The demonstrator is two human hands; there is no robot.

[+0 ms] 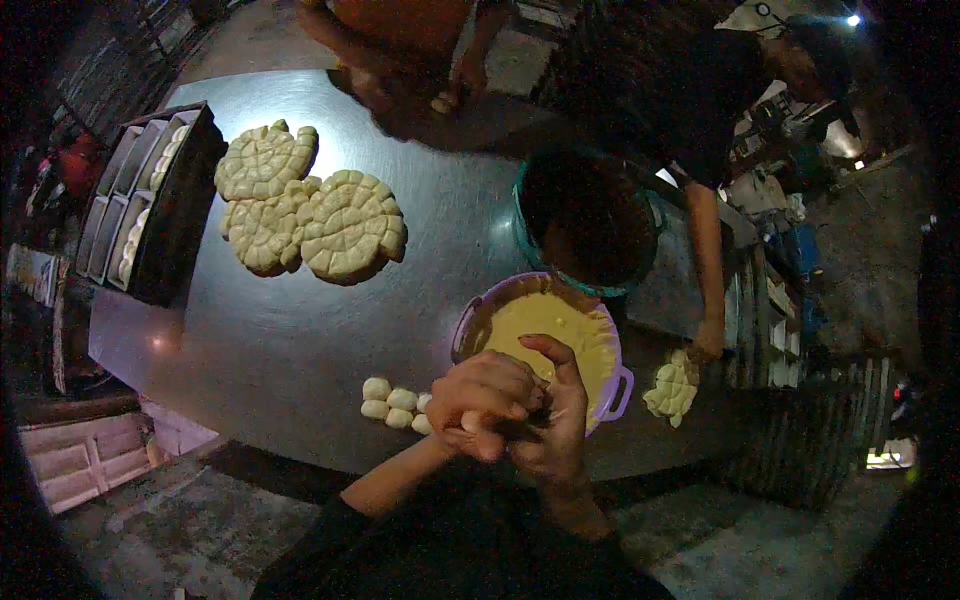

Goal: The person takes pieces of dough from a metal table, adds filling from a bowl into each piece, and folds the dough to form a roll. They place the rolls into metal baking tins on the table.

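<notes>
My left hand [485,390] and my right hand [560,430] meet over the near side of a lilac plastic basin [617,392] with handles. The left fingers are curled and pressed against the right hand. One right digit stands up and apart, while the rest of that hand is closed against the left. Whatever lies between the palms is hidden; a small pale spot shows by the left fingers. The basin holds a yellow, creamy mass [545,325]. Just left of my hands, several smooth dough balls [388,403] sit in two rows on the metal table [270,350].
Scored dough rounds [350,225] lie at the table's left. Beside them stands a dark rack of loaf tins [150,200], some holding dough. A teal tub [522,225] stands beyond the basin. At right, a co-worker's hand [708,338] touches a dough piece [672,388]; another person works opposite.
</notes>
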